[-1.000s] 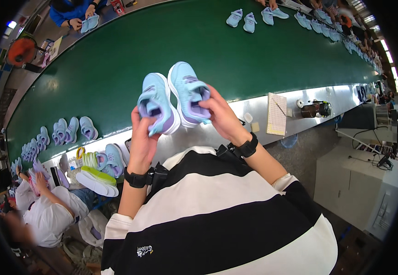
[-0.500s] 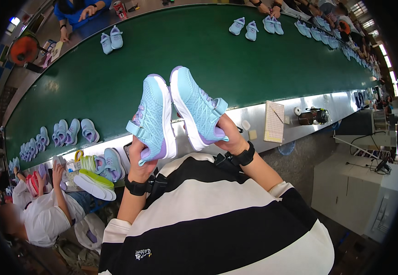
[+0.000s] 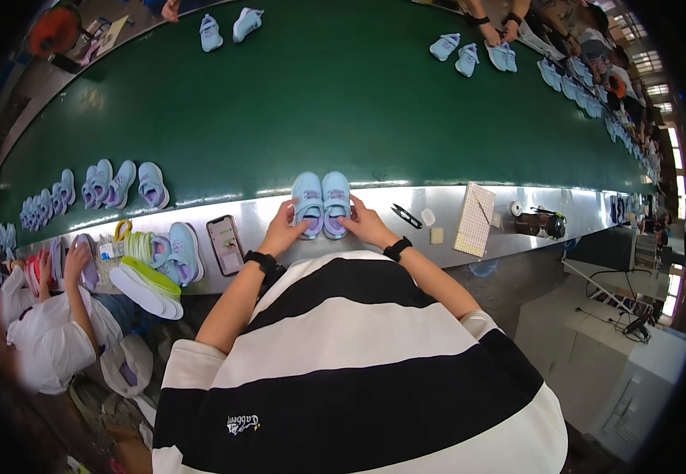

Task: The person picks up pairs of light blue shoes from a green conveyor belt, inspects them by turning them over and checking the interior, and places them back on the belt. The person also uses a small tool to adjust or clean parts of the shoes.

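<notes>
Two light blue sneakers with lilac linings are side by side in front of me, toes pointing away, at the near edge of the green belt. My left hand (image 3: 282, 228) grips the left sneaker (image 3: 307, 197) at its heel, fingers on the outer side and thumb at the opening. On the other one, my right hand (image 3: 369, 224) has the heel of the right sneaker (image 3: 335, 193) in the same way. The soles' undersides are hidden. Both shoes touch or nearly touch along their inner sides.
A phone (image 3: 225, 245) lies left of my hands. To my right are black thread snips (image 3: 407, 216), a yellowish block (image 3: 436, 235) and a gridded notepad (image 3: 474, 220). More sneakers (image 3: 152, 186) line the green belt (image 3: 280, 103). Co-workers sit at left and across.
Both sneakers have come down from tilted, raised positions to side by side at the metal ledge, toes away. On the belt, the far pair at upper left has shifted right and spread apart.
</notes>
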`<state>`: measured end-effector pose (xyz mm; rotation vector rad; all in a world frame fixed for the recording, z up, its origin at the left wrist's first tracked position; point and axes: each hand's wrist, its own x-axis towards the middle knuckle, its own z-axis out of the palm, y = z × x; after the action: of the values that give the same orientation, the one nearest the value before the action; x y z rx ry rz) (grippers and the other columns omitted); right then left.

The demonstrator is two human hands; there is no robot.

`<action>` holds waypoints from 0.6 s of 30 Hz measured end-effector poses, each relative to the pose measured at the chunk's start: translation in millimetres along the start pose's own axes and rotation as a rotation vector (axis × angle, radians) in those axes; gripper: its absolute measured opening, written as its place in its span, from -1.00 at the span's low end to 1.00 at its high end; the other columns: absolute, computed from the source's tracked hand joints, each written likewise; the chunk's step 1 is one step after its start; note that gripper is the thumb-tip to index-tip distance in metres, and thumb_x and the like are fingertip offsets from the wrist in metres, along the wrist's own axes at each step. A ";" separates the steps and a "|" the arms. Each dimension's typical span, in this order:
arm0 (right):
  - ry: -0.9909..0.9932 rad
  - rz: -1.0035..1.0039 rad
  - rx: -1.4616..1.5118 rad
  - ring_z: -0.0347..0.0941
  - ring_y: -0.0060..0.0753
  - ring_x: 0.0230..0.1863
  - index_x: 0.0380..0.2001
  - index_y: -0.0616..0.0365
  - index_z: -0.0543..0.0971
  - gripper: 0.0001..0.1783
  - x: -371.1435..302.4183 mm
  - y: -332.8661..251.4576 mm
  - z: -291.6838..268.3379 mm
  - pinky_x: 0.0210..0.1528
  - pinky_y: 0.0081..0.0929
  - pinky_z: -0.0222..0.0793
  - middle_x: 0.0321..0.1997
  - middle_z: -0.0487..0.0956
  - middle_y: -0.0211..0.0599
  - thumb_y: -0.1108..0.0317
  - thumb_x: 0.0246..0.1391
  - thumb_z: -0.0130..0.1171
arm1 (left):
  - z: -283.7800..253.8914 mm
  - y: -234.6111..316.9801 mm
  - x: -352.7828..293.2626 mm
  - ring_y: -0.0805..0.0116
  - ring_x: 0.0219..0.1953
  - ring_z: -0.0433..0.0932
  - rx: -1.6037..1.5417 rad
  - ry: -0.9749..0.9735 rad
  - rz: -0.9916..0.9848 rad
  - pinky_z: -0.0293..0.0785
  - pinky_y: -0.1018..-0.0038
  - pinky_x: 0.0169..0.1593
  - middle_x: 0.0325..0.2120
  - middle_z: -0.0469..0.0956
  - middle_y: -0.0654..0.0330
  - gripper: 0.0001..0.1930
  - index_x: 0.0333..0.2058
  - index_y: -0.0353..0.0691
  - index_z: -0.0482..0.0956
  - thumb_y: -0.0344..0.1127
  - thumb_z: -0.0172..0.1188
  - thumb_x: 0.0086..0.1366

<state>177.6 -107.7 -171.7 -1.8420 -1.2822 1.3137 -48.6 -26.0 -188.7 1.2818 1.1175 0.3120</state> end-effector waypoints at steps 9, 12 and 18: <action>-0.198 -1.081 -1.032 0.35 -0.43 -0.11 -0.20 0.09 0.53 -0.72 17.8 -28.6 6.3 -0.11 -0.48 0.21 -0.21 0.47 -0.44 0.34 -0.03 0.04 | -8.1 -31.2 1.4 0.37 -0.06 0.43 -0.125 -0.165 -0.012 0.40 0.45 0.05 0.01 0.41 0.13 -0.30 0.21 -0.10 0.34 -0.69 0.01 0.02; -0.190 -1.149 -1.046 0.34 -0.46 -0.20 -0.43 0.03 0.54 -0.88 47.4 -40.7 0.7 -0.17 -0.48 0.20 -0.40 0.44 -0.50 0.35 -0.07 0.03 | -13.5 -32.8 8.9 0.31 0.02 0.43 -0.148 -0.118 0.028 0.38 0.45 0.11 0.10 0.39 0.11 -0.35 0.20 -0.19 0.31 -0.69 -0.01 0.06; 0.378 -0.556 -0.777 0.37 -0.35 -0.24 -0.57 0.03 0.60 -0.86 123.0 -40.7 -82.5 -0.15 -0.33 0.16 -0.45 0.55 -0.44 0.29 -0.30 0.28 | -59.3 -54.1 5.8 0.43 -0.12 0.53 -0.113 0.209 0.031 0.46 0.51 0.00 -0.17 0.57 0.20 -0.76 -0.05 -0.30 0.47 -0.45 0.08 0.32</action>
<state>246.7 28.7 -156.9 -1.8376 -2.0408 0.1478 -113.2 -4.0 -231.4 1.1867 1.2391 0.5349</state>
